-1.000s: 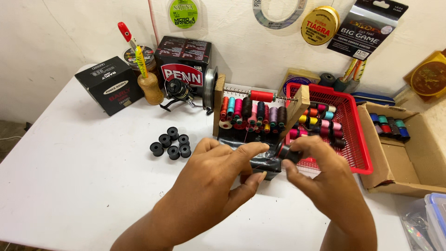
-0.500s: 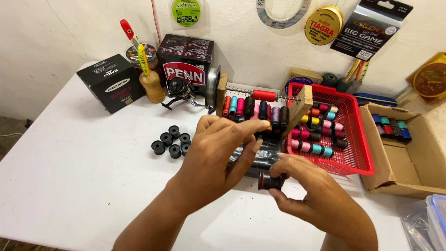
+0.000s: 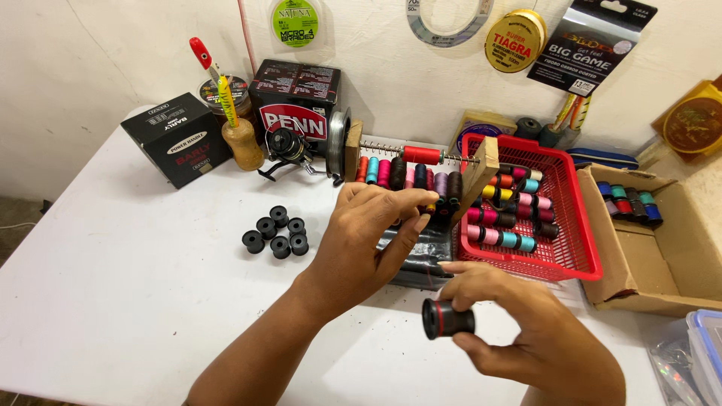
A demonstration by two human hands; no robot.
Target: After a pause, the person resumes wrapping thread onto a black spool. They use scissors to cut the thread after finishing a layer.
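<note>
The right hand is curled round a small black plastic spool with a band of dark red thread, pinched between thumb and fingers and held just above the white counter, near its front edge. The left hand is half open, its fingers spread and reaching to a row of coloured thread spools on a wooden-ended winding rack; the fingertips touch the spools at the rack's front, though whether they grip one I cannot tell.

As for progress, judging by how things lie: the rack is well filled, a red plastic mesh basket just beside it holds many wound spools in pink, yellow, teal and red, and an open cardboard box further right holds a few more. A cluster of six bare black spools sits apart on the counter to the left, seemingly yet unwound. Behind them stand a black spinning reel and two black cartons.
</note>
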